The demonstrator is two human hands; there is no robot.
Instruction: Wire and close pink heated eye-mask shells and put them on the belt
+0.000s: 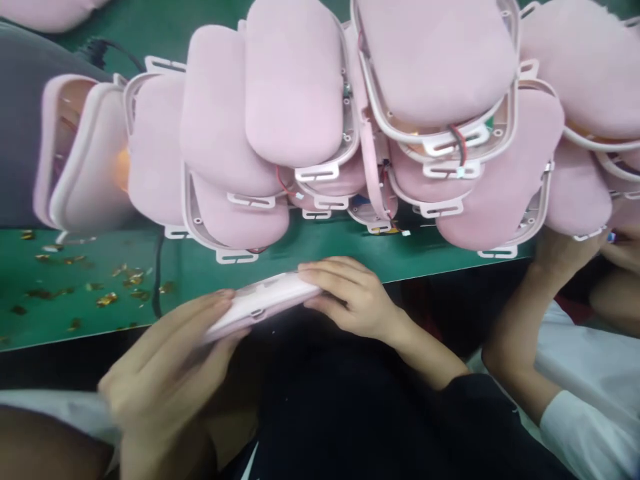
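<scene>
Between my two hands is a flat pink-and-white plastic case [267,297], held edge-on in front of the table's near edge. My left hand [170,360] grips its left end, fingers over the top and thumb below. On the right end, my right hand [350,293] pinches it the same way. A small dark slot shows on the side facing me. Beyond my hands, pink rounded shells with white slotted tabs [295,87] lie heaped on the table. Red and black wires with white connectors hang from some of them.
The green table [190,267] runs across the view. Gold foil bits [107,300] and a dark cable [158,273] lie at left. A dark grey object [20,133] stands behind the leftmost shells. At right, another person's arm [525,320] reaches to the pile.
</scene>
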